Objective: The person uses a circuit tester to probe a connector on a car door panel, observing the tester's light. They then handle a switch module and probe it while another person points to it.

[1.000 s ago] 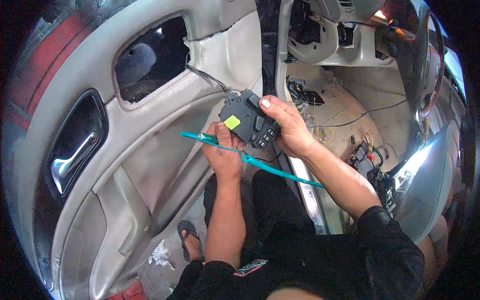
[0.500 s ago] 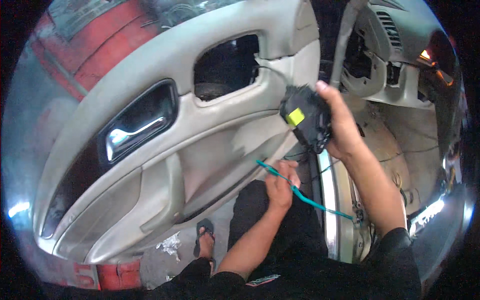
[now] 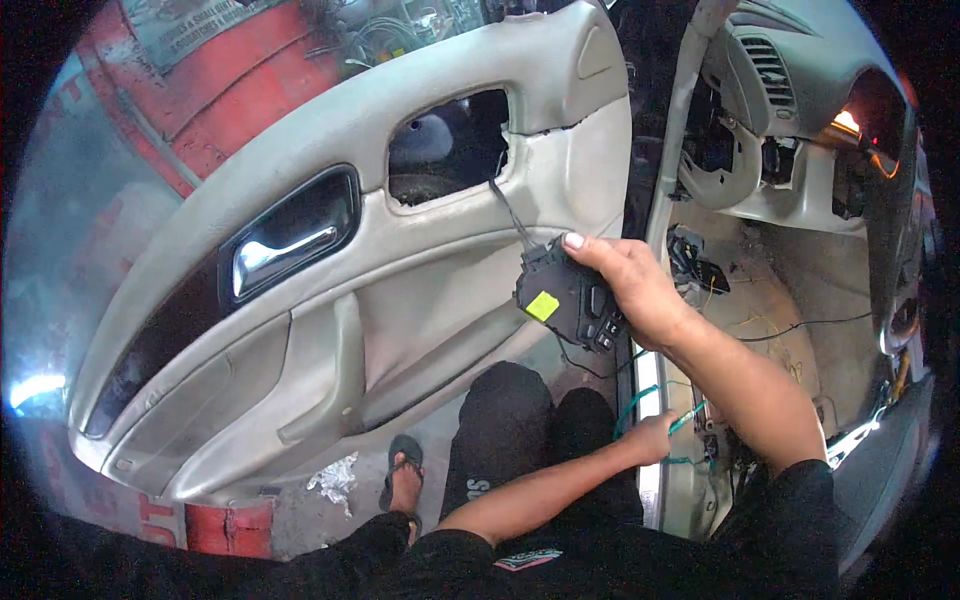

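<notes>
My right hand grips a black plastic module by its right edge, thumb on top. A yellow-green sticker is on the module's face. From its top, dark wires run up into the cut-out of the beige car door panel. Below, my left hand reaches across to the right over the door sill, its fingers closed on a teal cord. One loop of the cord shows left of the hand; the fingertips are partly hidden.
The door panel carries a chrome inner handle in a dark recess. To the right lie the bright sill, the cabin floor with loose wires, and a partly stripped dashboard. Crumpled foil lies near my sandalled foot.
My left hand has moved right and down to the sill with the teal cord. My right hand has brought the module lower and left, turning its face more into view.
</notes>
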